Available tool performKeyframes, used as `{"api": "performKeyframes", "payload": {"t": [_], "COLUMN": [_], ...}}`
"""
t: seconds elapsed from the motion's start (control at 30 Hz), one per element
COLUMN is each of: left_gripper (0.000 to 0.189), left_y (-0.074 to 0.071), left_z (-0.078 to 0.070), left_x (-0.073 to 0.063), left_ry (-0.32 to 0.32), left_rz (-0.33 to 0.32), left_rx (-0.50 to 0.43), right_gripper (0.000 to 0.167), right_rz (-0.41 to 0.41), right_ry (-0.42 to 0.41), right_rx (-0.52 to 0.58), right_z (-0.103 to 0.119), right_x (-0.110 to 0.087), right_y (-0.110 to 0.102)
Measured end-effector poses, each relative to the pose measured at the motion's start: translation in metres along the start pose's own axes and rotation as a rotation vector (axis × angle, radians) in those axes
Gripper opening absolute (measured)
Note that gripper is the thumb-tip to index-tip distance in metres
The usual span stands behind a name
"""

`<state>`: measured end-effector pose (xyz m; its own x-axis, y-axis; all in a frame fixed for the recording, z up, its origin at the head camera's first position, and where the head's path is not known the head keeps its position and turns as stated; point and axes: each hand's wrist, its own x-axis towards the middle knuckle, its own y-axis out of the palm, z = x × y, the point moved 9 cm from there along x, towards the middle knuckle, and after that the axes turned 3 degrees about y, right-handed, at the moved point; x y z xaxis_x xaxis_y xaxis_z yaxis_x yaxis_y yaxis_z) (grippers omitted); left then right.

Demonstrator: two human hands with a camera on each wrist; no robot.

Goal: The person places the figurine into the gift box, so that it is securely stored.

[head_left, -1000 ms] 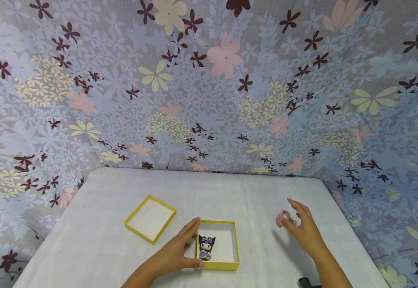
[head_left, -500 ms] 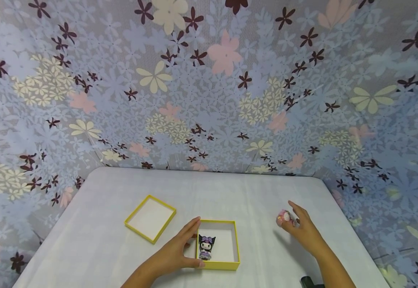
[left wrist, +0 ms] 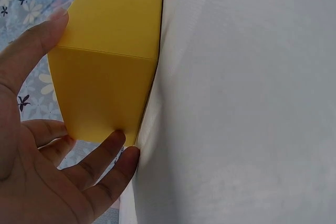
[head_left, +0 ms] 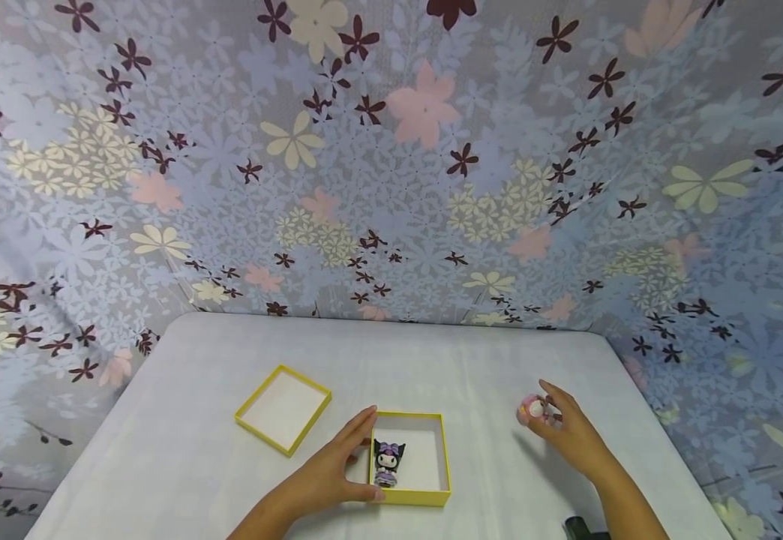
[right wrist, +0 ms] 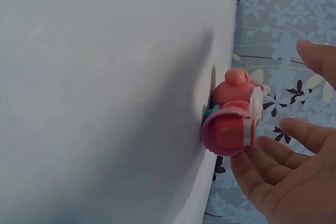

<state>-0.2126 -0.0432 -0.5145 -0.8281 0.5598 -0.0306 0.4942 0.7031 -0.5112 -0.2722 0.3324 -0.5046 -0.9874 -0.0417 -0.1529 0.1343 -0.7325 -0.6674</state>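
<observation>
My left hand [head_left: 327, 476] grips the left side of a yellow box [head_left: 425, 496], thumb at its near corner and fingers along its side. In the left wrist view the box [left wrist: 107, 93] shows its plain yellow walls. Inside it, by the left wall, lies a Kuromi figurine [head_left: 386, 463] in black and purple. My right hand [head_left: 570, 435] is at a pink figurine [head_left: 532, 409] on the table. In the right wrist view its fingertips touch or nearly touch the figurine's lower end [right wrist: 228, 132], while the thumb stands apart from it.
The yellow-rimmed box lid [head_left: 282, 411] lies inside up at the left, apart from the box. A dark object [head_left: 577, 529] sits at the front edge beside my right forearm. Behind the white-covered table [head_left: 398, 360] hangs a flowered cloth [head_left: 364, 187].
The pink figurine has turned over in place under my right fingers, showing a different side. My right hand has shifted slightly; the left hand and box stay where they were.
</observation>
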Motion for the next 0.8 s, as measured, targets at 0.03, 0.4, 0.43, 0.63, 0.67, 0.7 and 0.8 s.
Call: {"api": "performKeyframes", "payload": {"t": [0.03, 0.4, 0.43, 0.63, 0.67, 0.7, 0.8], "left_gripper": [0.116, 0.115, 0.115, 0.115, 0.115, 0.115, 0.115], "left_y": [0.000, 0.001, 0.001, 0.002, 0.002, 0.002, 0.001], "left_z": [0.001, 0.005, 0.006, 0.006, 0.006, 0.006, 0.007], "left_x": [0.000, 0.000, 0.000, 0.000, 0.000, 0.000, 0.000], "left_ry": [-0.003, -0.020, -0.018, -0.013, -0.013, -0.013, -0.013], "left_rz": [0.000, 0.007, 0.009, 0.011, 0.011, 0.010, 0.009], "left_rx": [0.001, -0.018, -0.021, -0.023, -0.022, -0.021, -0.017], "right_gripper": [0.088, 0.079, 0.080, 0.091, 0.091, 0.091, 0.092], "right_rz": [0.001, -0.009, -0.002, 0.058, 0.069, 0.076, 0.098], "right_ry": [0.001, -0.042, -0.031, 0.068, 0.073, 0.076, 0.079], "right_rx": [0.002, -0.047, -0.050, -0.056, -0.057, -0.062, -0.076], "right_z": [0.000, -0.003, -0.004, -0.012, -0.012, -0.013, -0.014], "right_x": [-0.001, -0.003, -0.003, -0.002, -0.002, -0.002, -0.002], "right_y": [0.000, 0.001, 0.001, 0.006, 0.008, 0.009, 0.014]}}
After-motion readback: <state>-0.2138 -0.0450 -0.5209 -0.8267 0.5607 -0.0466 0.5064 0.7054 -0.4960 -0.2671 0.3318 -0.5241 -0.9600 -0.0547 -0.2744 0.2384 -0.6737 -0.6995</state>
